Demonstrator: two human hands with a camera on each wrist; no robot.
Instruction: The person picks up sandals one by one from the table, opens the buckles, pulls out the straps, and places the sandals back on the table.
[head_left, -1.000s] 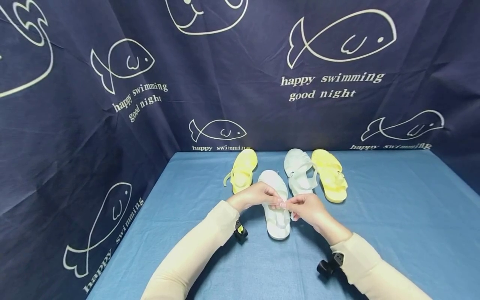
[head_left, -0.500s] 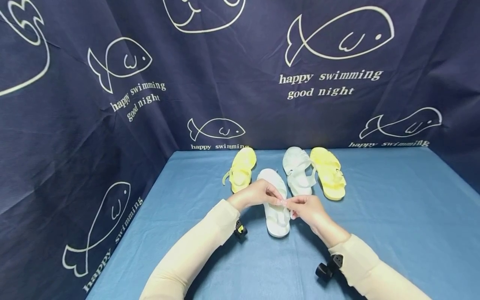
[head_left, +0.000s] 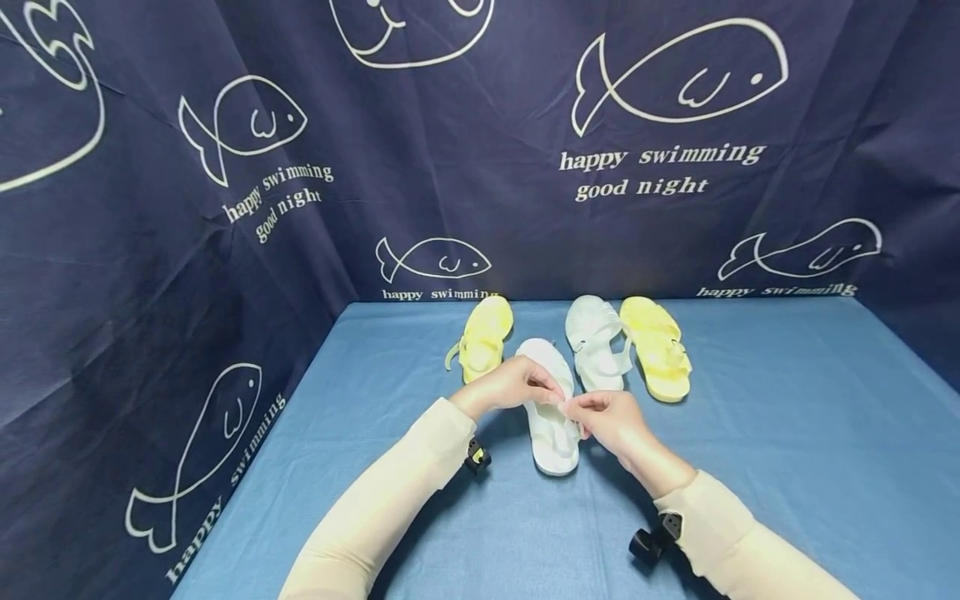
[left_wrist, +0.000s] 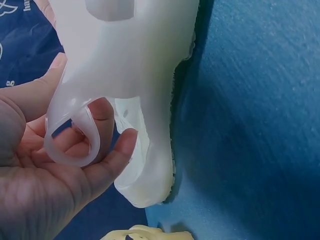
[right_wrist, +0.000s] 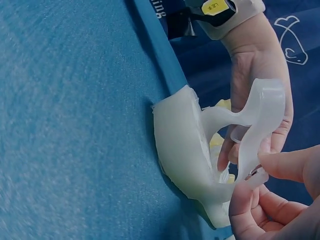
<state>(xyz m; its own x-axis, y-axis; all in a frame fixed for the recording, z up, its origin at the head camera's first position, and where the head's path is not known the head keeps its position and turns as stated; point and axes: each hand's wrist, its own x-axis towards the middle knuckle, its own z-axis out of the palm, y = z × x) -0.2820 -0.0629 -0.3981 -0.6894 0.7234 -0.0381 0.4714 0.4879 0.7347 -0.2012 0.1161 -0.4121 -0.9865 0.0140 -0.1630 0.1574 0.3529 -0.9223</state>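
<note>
A white translucent sandal (head_left: 556,457) lies on the blue cloth, toe end away from me. My left hand (head_left: 512,385) holds its ankle strap from the left; in the left wrist view, the strap's loop (left_wrist: 72,159) crosses my curled fingers. From the right, my right hand (head_left: 613,422) pinches the strap near a small metal fitting. The right wrist view has the thumb and forefinger of that hand (right_wrist: 280,207) on the strap (right_wrist: 271,107), with my left fingers close behind. Both hands meet above the sandal and partly cover it; the fitting's details are too small to tell.
Another pale sandal (head_left: 596,337) lies just behind to the right. A yellow sandal (head_left: 486,335) lies at the left, partly behind my left hand, and another yellow sandal (head_left: 656,354) at the right. A dark blue curtain (head_left: 450,167) with fish drawings hangs behind the table.
Both hands stay together over the white sandal with only slight finger movement at the strap. The view shifts slightly; the sandals lie as before.
</note>
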